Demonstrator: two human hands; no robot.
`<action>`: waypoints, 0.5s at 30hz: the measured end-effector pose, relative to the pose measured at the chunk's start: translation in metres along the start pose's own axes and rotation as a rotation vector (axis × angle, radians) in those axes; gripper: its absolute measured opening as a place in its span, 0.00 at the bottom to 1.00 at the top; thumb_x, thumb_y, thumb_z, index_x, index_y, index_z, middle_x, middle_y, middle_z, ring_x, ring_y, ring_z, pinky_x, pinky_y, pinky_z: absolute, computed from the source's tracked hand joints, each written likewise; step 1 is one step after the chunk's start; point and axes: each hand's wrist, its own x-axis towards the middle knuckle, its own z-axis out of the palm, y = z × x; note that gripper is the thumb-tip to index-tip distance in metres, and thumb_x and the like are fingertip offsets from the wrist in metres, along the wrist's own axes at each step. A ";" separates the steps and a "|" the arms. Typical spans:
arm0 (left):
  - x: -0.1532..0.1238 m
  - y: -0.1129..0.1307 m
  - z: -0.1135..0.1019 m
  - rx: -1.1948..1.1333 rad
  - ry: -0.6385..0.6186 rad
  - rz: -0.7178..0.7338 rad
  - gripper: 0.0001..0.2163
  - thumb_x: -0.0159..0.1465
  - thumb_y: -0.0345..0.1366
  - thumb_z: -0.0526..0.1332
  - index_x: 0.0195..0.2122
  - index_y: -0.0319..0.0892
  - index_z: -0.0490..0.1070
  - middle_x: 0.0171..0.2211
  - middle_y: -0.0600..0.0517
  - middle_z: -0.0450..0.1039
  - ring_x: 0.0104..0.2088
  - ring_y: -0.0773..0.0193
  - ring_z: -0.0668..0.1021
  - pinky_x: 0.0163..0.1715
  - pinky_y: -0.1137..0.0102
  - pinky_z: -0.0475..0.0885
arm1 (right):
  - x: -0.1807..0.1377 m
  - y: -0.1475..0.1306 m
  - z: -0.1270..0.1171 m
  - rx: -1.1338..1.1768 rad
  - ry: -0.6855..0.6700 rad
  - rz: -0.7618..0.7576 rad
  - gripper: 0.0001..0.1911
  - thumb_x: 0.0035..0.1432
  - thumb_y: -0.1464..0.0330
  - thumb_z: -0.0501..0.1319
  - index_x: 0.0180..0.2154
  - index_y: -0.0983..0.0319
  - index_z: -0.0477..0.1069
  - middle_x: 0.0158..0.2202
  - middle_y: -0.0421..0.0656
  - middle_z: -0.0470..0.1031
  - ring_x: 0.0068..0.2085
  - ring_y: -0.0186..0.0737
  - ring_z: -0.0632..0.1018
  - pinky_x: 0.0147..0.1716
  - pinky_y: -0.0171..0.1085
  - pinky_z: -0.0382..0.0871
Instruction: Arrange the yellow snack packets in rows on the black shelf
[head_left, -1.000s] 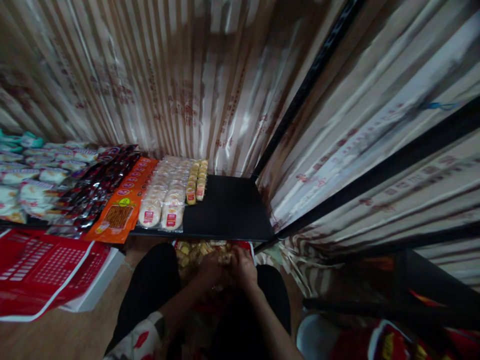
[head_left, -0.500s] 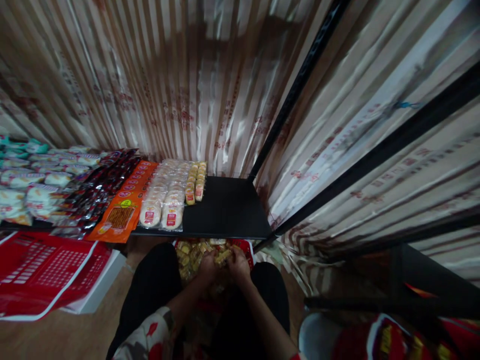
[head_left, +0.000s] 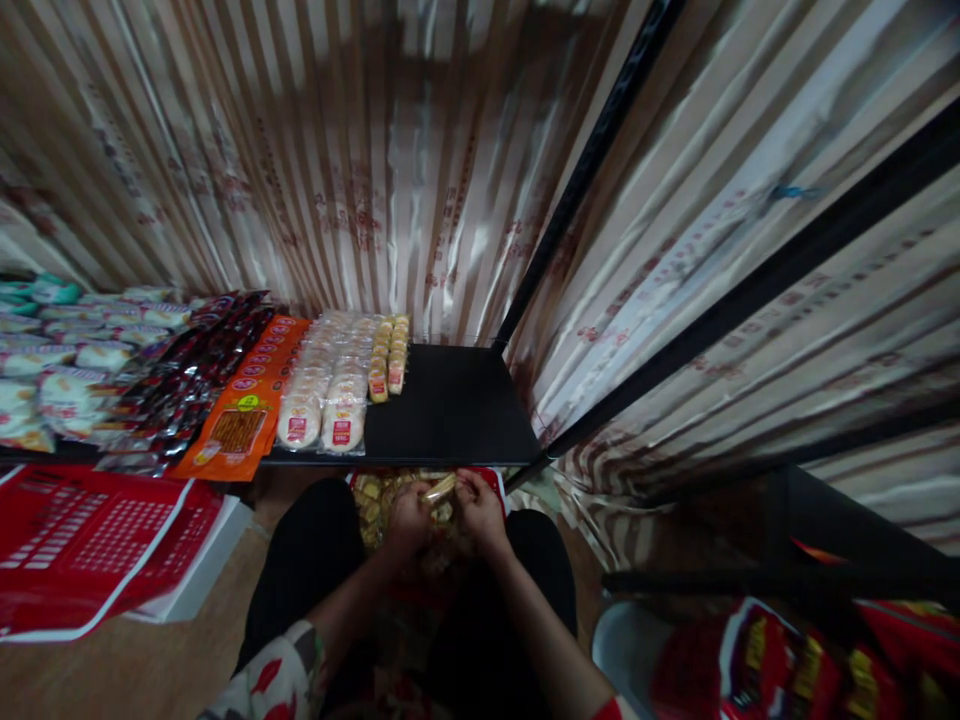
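Both hands meet just below the front edge of the black shelf (head_left: 450,410), over an open red bag (head_left: 491,487) full of small yellow sweets. The left hand (head_left: 409,515) and the right hand (head_left: 480,510) are curled, fingertips drawn together on a yellow packet (head_left: 440,488) held between them, one end to each hand. It sits above the bag, clear of the heap. The light is dim, so it is hard to tell whether they hold one piece or a small stack.

To handle it well, the grip should probably stay at the packet's ends, light enough not to crush a soft wrapper, with the piece held level so nothing slides back into the bag. The shelf lip is close overhead, so the knuckles need care there.

On the shelf, a row of like yellow packets (head_left: 391,350) runs from front to back, just beside round white cakes (head_left: 330,390). Orange packs (head_left: 247,410) and dark red packs (head_left: 195,370) lie further towards the left end. The right half of the shelf is bare black board.
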 end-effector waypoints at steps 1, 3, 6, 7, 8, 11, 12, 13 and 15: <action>0.000 0.000 -0.001 -0.029 -0.007 -0.006 0.11 0.54 0.27 0.53 0.36 0.39 0.70 0.36 0.48 0.73 0.40 0.61 0.73 0.44 0.67 0.66 | 0.000 -0.003 0.000 0.009 -0.006 0.001 0.16 0.47 0.63 0.58 0.39 0.62 0.72 0.37 0.45 0.77 0.39 0.42 0.77 0.44 0.42 0.70; 0.000 0.001 -0.003 -0.092 -0.018 -0.017 0.10 0.54 0.27 0.52 0.36 0.40 0.69 0.35 0.50 0.73 0.38 0.62 0.73 0.42 0.68 0.66 | -0.001 -0.008 0.000 0.021 -0.019 -0.001 0.17 0.48 0.62 0.58 0.39 0.62 0.72 0.38 0.46 0.77 0.40 0.42 0.77 0.45 0.42 0.69; 0.001 0.004 -0.012 -0.128 0.011 0.011 0.10 0.55 0.27 0.52 0.36 0.41 0.69 0.35 0.51 0.72 0.40 0.63 0.73 0.44 0.68 0.66 | -0.001 -0.015 -0.001 0.040 -0.025 0.031 0.18 0.48 0.60 0.59 0.40 0.62 0.71 0.37 0.45 0.77 0.39 0.41 0.77 0.44 0.42 0.70; 0.001 0.006 -0.017 -0.121 0.023 0.032 0.10 0.55 0.27 0.52 0.36 0.42 0.69 0.36 0.51 0.72 0.41 0.63 0.73 0.45 0.68 0.66 | -0.002 -0.018 0.000 0.066 -0.019 0.060 0.19 0.48 0.59 0.60 0.40 0.62 0.71 0.36 0.45 0.77 0.38 0.41 0.77 0.42 0.41 0.71; 0.001 0.008 -0.022 -0.112 0.028 0.054 0.11 0.55 0.27 0.52 0.36 0.42 0.69 0.36 0.51 0.71 0.41 0.63 0.72 0.45 0.68 0.66 | -0.002 -0.021 0.000 0.107 -0.007 0.096 0.19 0.47 0.58 0.61 0.40 0.62 0.71 0.35 0.44 0.76 0.37 0.41 0.77 0.40 0.40 0.72; 0.002 0.011 -0.038 -0.104 0.006 0.126 0.13 0.53 0.24 0.51 0.36 0.43 0.69 0.37 0.51 0.70 0.42 0.63 0.72 0.46 0.68 0.66 | -0.004 -0.030 0.004 0.264 0.028 0.213 0.20 0.45 0.56 0.63 0.38 0.61 0.71 0.33 0.42 0.75 0.35 0.39 0.77 0.34 0.37 0.74; 0.002 0.011 -0.042 -0.107 -0.002 0.151 0.14 0.52 0.24 0.51 0.37 0.43 0.69 0.38 0.51 0.70 0.43 0.64 0.72 0.47 0.68 0.66 | -0.005 -0.034 0.005 0.303 0.032 0.240 0.20 0.44 0.56 0.64 0.37 0.61 0.70 0.32 0.42 0.75 0.35 0.38 0.77 0.32 0.35 0.74; 0.002 0.011 -0.046 -0.113 -0.005 0.177 0.15 0.52 0.23 0.51 0.37 0.43 0.69 0.38 0.51 0.69 0.43 0.63 0.72 0.48 0.67 0.66 | -0.006 -0.037 0.006 0.330 0.032 0.259 0.20 0.43 0.56 0.64 0.36 0.61 0.70 0.32 0.41 0.75 0.35 0.37 0.77 0.31 0.34 0.74; 0.003 0.010 -0.052 -0.131 0.004 0.225 0.15 0.52 0.23 0.51 0.37 0.43 0.69 0.40 0.50 0.69 0.45 0.63 0.71 0.49 0.66 0.65 | -0.007 -0.043 0.008 0.364 0.028 0.284 0.19 0.42 0.56 0.65 0.35 0.61 0.70 0.32 0.41 0.74 0.34 0.37 0.77 0.29 0.33 0.74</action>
